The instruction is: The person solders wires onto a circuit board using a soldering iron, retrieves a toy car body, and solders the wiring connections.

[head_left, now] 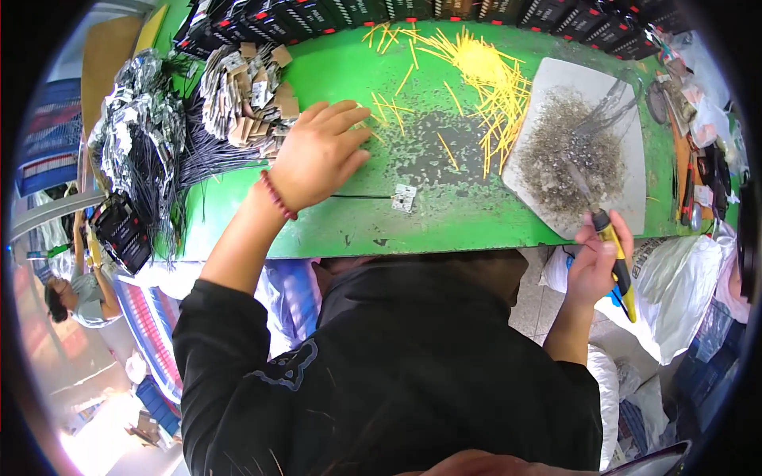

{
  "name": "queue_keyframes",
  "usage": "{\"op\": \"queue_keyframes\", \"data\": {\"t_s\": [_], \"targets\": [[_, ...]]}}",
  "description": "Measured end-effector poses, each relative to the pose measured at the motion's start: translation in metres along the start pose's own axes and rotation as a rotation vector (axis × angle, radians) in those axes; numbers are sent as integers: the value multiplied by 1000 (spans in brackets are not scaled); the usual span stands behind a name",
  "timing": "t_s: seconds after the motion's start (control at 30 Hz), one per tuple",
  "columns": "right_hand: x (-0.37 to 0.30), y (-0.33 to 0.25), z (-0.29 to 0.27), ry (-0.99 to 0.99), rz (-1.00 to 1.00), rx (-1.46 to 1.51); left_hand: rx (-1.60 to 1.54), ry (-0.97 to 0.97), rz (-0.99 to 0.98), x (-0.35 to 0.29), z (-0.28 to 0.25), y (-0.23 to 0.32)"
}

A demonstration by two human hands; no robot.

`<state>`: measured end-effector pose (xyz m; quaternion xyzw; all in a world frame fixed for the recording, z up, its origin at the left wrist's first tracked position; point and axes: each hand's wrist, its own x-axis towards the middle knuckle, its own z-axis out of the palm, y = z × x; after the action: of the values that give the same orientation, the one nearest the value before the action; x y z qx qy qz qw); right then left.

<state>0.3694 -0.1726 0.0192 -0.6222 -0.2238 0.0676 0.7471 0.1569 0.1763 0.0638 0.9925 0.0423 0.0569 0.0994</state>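
Yellow-handled soldering iron (615,258), tip forward

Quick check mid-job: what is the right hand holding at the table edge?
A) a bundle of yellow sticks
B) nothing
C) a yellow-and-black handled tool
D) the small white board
C: the right hand is closed around a yellow-and-black handled tool whose tip points onto the grey tray, while the small white board lies on the green table.

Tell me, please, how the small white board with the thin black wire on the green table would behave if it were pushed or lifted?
The small white board looks flat and thin, so it would probably slide rather than roll or tip. Its thin black wire would likely flop and trail behind. It seems light, so the left hand, which rests beside the wire, could shift it with little effort.
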Motion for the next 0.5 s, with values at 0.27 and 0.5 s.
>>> {"op": "queue_keyframes", "data": {"t_s": [0.27, 0.5], "targets": [[8, -1, 47, -132, 179, 169, -247, 185, -56, -8, -1, 12], [-1, 1, 43, -213, 209, 322, -290, 105, -48, -8, 6, -16]]}}
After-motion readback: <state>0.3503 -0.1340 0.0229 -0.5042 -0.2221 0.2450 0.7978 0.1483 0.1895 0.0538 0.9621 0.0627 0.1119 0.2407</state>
